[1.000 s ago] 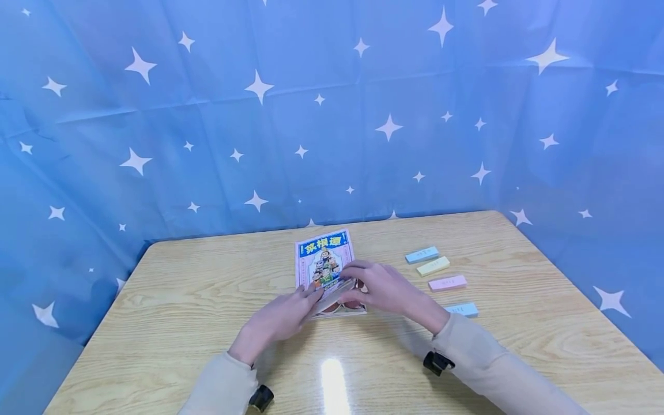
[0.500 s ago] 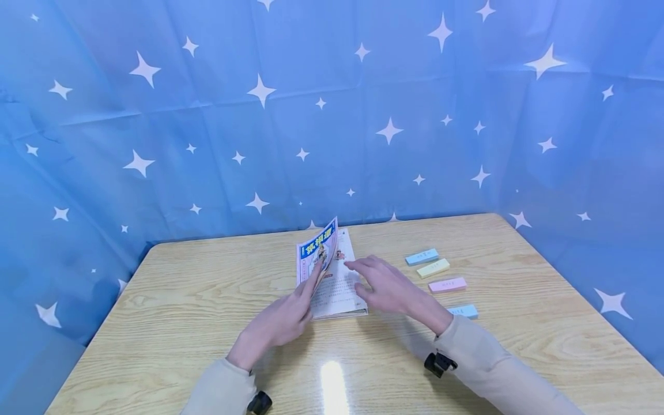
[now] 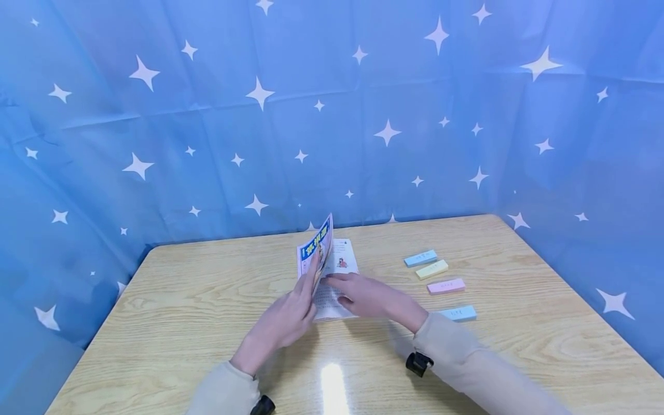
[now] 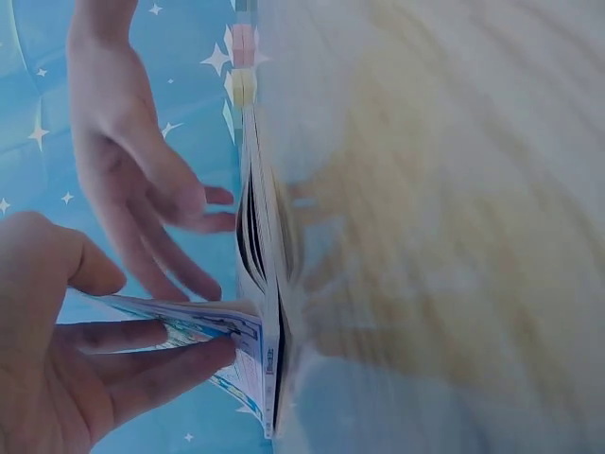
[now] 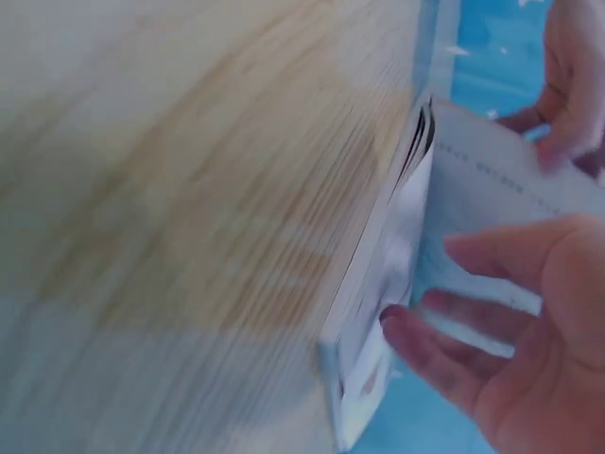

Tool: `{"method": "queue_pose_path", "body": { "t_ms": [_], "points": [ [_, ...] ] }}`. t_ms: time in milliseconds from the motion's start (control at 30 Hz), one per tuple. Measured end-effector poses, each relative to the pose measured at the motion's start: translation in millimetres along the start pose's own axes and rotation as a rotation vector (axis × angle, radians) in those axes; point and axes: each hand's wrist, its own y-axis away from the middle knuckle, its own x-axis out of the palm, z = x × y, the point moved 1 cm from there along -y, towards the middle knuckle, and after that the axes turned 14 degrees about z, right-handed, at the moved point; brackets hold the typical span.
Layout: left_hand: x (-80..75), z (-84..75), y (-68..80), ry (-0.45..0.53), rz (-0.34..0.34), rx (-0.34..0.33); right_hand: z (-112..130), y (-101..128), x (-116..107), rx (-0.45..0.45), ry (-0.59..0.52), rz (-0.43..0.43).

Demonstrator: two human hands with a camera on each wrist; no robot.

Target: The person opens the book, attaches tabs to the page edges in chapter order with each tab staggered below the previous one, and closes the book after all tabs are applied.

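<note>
A thin book (image 3: 337,262) lies in the middle of the wooden table (image 3: 181,300). Its blue illustrated cover (image 3: 317,246) stands raised, hinged at the left. My left hand (image 3: 313,275) holds that cover up, with the fingers on its printed outer face and the thumb on the inner side; the left wrist view shows the cover (image 4: 189,317) between thumb and fingers. My right hand (image 3: 337,282) rests flat on the exposed text page, fingers straight. In the right wrist view its fingertips (image 5: 406,326) touch the page edge of the book (image 5: 378,284).
Several pastel sticky-note pads lie in a row right of the book: blue (image 3: 421,257), yellow (image 3: 432,268), pink (image 3: 446,286) and another blue (image 3: 458,313) by my right sleeve. A blue star-patterned curtain (image 3: 155,144) closes off the back and both sides.
The cover went from nearly flat to standing up under my left hand. My right hand let go of the corner and moved left onto the open page.
</note>
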Motion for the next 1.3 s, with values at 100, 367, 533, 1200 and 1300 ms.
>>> {"method": "queue_pose_path", "body": {
  "t_ms": [100,367,533,1200,1300],
  "points": [
    [-0.3,-1.9,-0.7,-0.007,-0.09,0.027,7.2,-5.1,0.8,0.062,0.033,0.07],
    [-11.4,-2.3,-5.0,-0.149,-0.377,0.172,16.0,-13.9,6.5,0.132,0.205,0.125],
    [-21.0,1.8,-3.7,-0.356,-0.471,0.23,21.8,-22.4,10.1,0.169,0.302,0.12],
    [-16.3,29.2,16.9,-0.438,-0.16,-0.37,29.4,-38.2,13.2,0.143,0.095,0.158],
    [-15.7,30.1,16.9,-0.394,-0.037,-0.422,31.0,-40.6,13.6,0.139,0.086,0.179]
  ]
}}
